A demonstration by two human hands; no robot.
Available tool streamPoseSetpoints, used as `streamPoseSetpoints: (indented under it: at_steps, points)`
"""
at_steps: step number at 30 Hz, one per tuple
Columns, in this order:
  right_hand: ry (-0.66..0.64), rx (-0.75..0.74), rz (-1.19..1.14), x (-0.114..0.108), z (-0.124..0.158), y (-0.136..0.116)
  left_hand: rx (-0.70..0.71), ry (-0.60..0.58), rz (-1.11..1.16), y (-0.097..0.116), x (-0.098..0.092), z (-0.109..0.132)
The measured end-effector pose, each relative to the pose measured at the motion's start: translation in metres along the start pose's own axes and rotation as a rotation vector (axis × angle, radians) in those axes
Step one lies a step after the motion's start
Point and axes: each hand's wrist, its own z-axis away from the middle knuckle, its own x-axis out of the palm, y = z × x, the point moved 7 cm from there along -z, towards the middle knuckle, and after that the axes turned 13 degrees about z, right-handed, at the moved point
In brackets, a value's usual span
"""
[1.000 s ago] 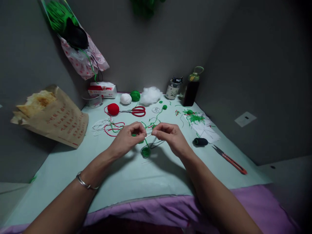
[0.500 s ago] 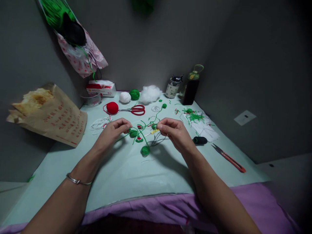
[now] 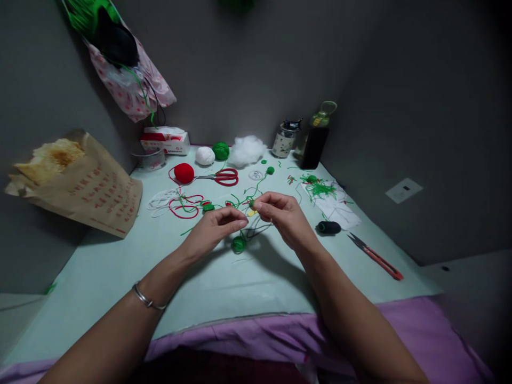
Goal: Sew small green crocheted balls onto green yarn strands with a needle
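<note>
My right hand (image 3: 280,216) is closed in a pinch at a small green crocheted piece (image 3: 252,204). Just left of it, my left hand (image 3: 220,228) has thumb and fingers pressed together; whatever lies between them is too small to make out. A yellow handle (image 3: 252,213), partly hidden, shows between the hands. Behind my left hand rests a green crocheted ball (image 3: 208,207) with red stitches near it. Another green ball (image 3: 239,244) lies under the fingers, on the table. Dark thin cord (image 3: 258,229) curls beneath my right hand.
Red-handled scissors (image 3: 226,177), a red yarn ball (image 3: 184,173) and white stuffing (image 3: 247,151) lie farther back. Thread snips (image 3: 376,256) and a black spool (image 3: 328,228) sit at right. A paper bag (image 3: 96,186) stands left; a bottle (image 3: 316,141) stands back right.
My left hand has moved right, close to my right hand. The green ball it was at now lies behind it, farther left. My right hand has barely moved.
</note>
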Motion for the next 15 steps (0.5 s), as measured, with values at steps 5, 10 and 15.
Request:
streamPoseSetpoints:
  at_steps: [5,10,15]
  points:
    - [0.006,-0.024,0.073,0.0,0.0,0.001,0.025,0.049,-0.035,0.002,-0.004,0.001]
    - [-0.015,0.011,0.155,0.006,0.002,0.005,0.033,0.06,-0.046,0.002,-0.007,0.002]
    - [-0.067,-0.016,0.206,0.015,0.002,0.005,0.048,0.049,-0.021,0.002,-0.007,0.001]
